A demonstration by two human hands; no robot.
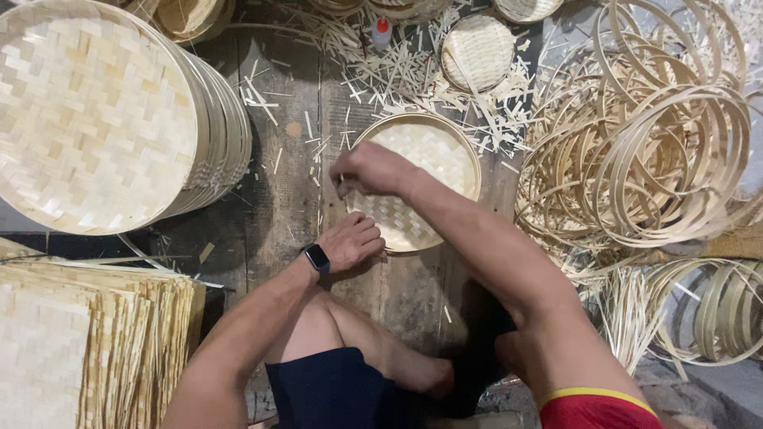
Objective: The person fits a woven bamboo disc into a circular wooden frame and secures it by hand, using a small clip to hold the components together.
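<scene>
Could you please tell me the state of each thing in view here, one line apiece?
Round woven tray: flat on the floor, both hands on its near-left rim.
Left hand: closed, knuckles up.
Right hand: closed.
Finished trays: stacked, leaning.
Bamboo hoops: loosely piled.
Woven mats: stacked flat.

Bare arms; a dark smartwatch on the left wrist, navy shorts, a red yellow-trimmed garment.

Dark square smartwatch screen on the left wrist; small red-capped bottle at top.
</scene>
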